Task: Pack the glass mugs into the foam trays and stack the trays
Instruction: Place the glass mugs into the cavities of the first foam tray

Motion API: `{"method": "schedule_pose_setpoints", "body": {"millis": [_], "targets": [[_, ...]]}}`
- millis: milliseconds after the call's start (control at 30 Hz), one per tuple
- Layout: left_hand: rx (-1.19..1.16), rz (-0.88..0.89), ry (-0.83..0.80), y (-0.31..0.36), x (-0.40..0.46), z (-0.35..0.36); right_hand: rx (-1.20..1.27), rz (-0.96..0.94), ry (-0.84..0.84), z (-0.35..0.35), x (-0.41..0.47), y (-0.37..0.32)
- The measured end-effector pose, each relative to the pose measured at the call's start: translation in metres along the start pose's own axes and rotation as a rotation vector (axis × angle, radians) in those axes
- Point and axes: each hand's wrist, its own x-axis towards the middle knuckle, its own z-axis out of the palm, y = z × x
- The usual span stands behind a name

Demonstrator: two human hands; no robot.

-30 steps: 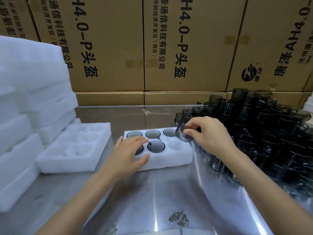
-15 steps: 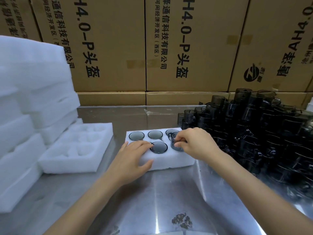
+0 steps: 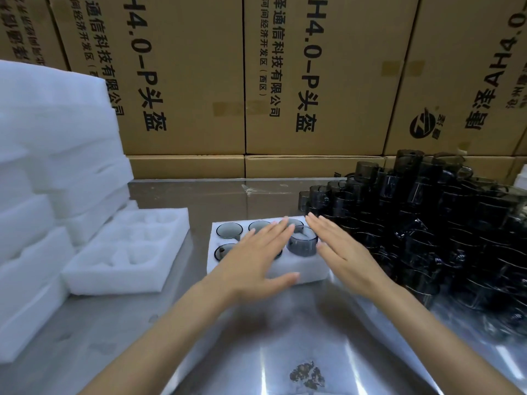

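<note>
The foam tray (image 3: 302,270) being filled is a chunky white block with round pockets, sitting on the shiny metal table (image 3: 256,352) pretty much dead center, and it's got smoky grey glass mugs dropped in, rims showing as dark circles. The front-right mug (image 3: 301,244) sticks up noticeably higher than the others, so it looks not fully seated, though I can't tell for sure. Left hand (image 3: 253,260) is lying flat over the front middle of the tray, fingers straight and together, thumb (image 3: 281,279) out along the front edge of the foam, not gripping anything. Right hand (image 3: 342,249) is also flat and spread, fingers straight, just to the right of that tall mug and over the tray's right end, holding nothing; can't tell if it actually touches the glass. Just right of the tray is a big heap of loose mugs (image 3: 427,232) piled several high, so that side is tight. Left of the tray there's a narrow strip of bare table, then an empty tray (image 3: 125,252) with its pockets showing, and beyond it a tall stack of foam trays (image 3: 51,172) at the left edge. Cardboard boxes (image 3: 313,81) wall off the back. The open steel is mostly in front, toward the person, with a dark smudge (image 3: 307,374) on it.
</note>
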Motion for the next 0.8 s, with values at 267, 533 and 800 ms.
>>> {"method": "schedule_pose_setpoints", "body": {"millis": [267,533,800], "targets": [[0.092,0.036,-0.083,-0.004,0.02,0.01,-0.076,-0.038,-0.006,0.009,-0.003,0.009],[0.178,0.057,-0.105,-0.003,0.018,0.022,-0.233,-0.029,-0.019,0.02,-0.009,0.014],[0.219,0.066,-0.073,-0.004,0.021,0.027,-0.265,-0.033,0.03,0.024,-0.004,0.013]]}}
